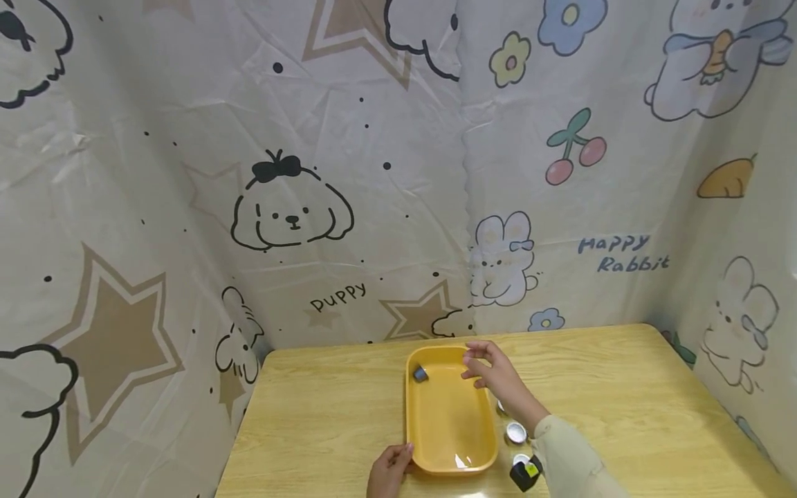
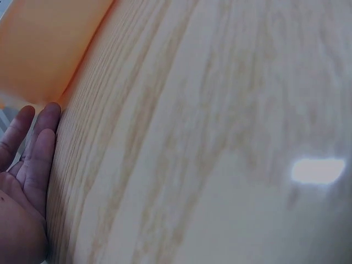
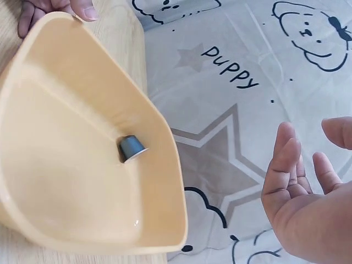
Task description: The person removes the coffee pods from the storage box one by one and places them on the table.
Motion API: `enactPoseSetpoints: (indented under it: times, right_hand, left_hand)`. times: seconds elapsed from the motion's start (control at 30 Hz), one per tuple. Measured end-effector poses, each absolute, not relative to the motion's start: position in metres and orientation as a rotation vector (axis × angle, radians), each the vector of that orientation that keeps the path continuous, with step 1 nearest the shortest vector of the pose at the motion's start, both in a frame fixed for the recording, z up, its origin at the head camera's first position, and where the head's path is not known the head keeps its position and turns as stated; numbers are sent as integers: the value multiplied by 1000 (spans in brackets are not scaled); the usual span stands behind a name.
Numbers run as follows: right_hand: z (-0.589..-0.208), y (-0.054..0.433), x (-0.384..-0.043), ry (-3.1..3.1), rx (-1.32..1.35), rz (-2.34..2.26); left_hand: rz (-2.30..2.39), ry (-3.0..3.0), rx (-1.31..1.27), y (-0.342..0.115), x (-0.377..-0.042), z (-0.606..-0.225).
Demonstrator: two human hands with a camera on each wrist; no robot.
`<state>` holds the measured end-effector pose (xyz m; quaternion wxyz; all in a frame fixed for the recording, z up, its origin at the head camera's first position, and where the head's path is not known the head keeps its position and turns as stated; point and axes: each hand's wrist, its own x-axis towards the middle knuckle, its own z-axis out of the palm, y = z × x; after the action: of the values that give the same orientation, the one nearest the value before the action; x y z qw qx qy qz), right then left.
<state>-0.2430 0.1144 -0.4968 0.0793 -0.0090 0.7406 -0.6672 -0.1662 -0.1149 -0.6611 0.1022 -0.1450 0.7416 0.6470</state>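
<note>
A yellow plastic tray lies on the table, with a blue-grey coffee capsule tipped on its side against the inner left wall toward the far end. My left hand is at the tray's near left corner. Its fingers lie fairly straight, tips right at the tray wall. Over the far right rim, my right hand is raised with fingers spread and loosely bent, nothing between them. In the right wrist view, this right hand appears apart from the tray.
Right of the tray stand several silver-topped round pieces, including one capsule-like piece, partly under my right arm. A small black block with a yellow-green patch is beside the right sleeve. Printed curtain hangs behind the wood-grain table.
</note>
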Motion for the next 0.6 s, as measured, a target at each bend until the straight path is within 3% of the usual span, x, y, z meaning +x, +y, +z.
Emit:
enactPoseSetpoints:
  times: [0.6]
  right_hand:
    - [-515,89,-281,2197,6,-1920]
  left_hand:
    - [1908,2225,-407,-117,-162,-656]
